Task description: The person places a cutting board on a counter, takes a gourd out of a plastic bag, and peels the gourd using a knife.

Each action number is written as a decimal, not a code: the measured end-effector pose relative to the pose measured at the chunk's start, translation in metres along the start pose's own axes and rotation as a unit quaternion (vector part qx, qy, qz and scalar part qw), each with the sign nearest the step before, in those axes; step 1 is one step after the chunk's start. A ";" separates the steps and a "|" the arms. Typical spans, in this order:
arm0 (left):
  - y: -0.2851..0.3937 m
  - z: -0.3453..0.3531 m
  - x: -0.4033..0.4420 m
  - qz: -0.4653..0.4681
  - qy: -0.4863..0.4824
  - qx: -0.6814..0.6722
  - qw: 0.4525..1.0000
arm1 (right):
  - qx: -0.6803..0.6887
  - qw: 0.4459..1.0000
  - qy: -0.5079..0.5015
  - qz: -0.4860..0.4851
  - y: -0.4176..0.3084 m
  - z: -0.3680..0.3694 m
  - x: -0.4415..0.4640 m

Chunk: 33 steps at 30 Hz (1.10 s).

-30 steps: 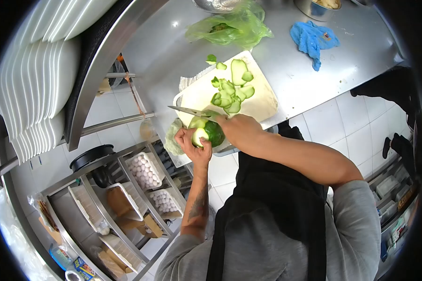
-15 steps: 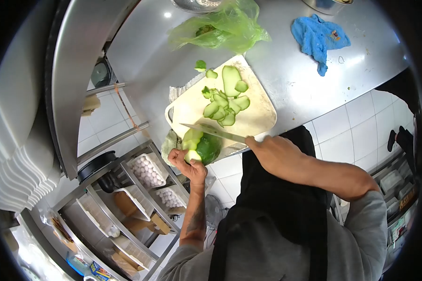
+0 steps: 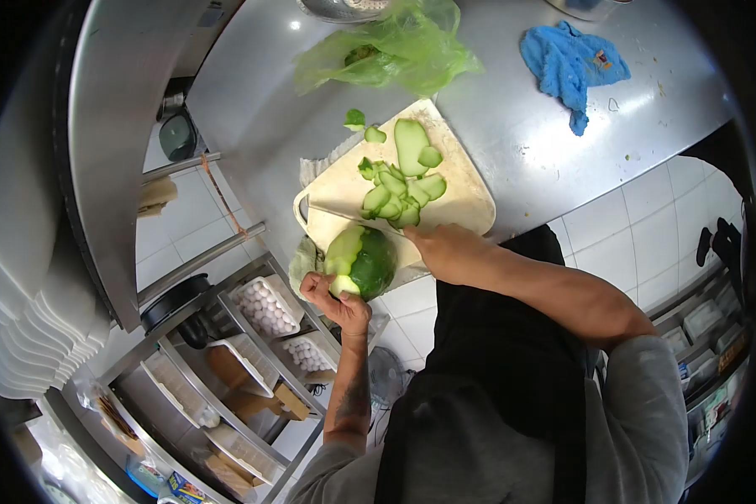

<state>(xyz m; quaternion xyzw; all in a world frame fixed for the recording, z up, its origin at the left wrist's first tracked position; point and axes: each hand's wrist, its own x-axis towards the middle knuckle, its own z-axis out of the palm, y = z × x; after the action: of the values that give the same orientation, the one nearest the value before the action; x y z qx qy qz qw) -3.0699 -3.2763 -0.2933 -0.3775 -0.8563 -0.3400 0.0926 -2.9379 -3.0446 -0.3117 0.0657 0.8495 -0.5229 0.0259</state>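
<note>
A large round gourd [image 3: 376, 265] rests at the near left edge of the cutting board [image 3: 462, 193], part dark green rind and part pale peeled flesh. My left hand [image 3: 338, 307] grips its near-left end, thumb and fingers around the pale cut end. My right hand [image 3: 449, 254] is closed on the handle of a knife [image 3: 349, 216]. The blade points left across the board, just beyond the gourd and apart from its near side; whether it touches the top is unclear. Several slices of green peel [image 3: 395, 189] lie on the board.
Beyond the board lies a green plastic bag [image 3: 395, 50], with a blue cloth [image 3: 571, 71] to the right on the steel table [image 3: 512, 118]. A folded cloth [image 3: 305, 267] sticks out under the board. Egg trays [image 3: 266, 305] fill shelves at lower left.
My right hand and the knife have moved left and slightly away from me, lifting off the gourd's near side toward its far edge. My left hand keeps its hold on the gourd.
</note>
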 end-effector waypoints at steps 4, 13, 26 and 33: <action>-0.003 0.002 -0.003 -0.012 -0.005 -0.012 1.000 | 0.028 0.994 -0.075 0.078 -0.024 -0.050 -0.031; -0.001 0.000 -0.001 -0.008 -0.013 -0.016 1.000 | 0.037 0.990 -0.101 0.093 -0.021 -0.046 -0.048; 0.002 -0.001 -0.002 -0.010 -0.015 0.026 0.999 | 0.035 0.997 0.005 0.072 0.002 -0.006 -0.015; 0.016 -0.029 0.009 0.045 -0.103 -0.032 0.993 | 0.011 0.984 -0.033 0.175 -0.034 -0.031 -0.061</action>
<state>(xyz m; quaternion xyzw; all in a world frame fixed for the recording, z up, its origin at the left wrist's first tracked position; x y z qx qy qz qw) -3.0673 -3.2817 -0.2597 -0.4515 -0.8321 -0.3221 0.0067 -2.8809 -3.0372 -0.2610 0.1960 0.8175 -0.5219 0.1443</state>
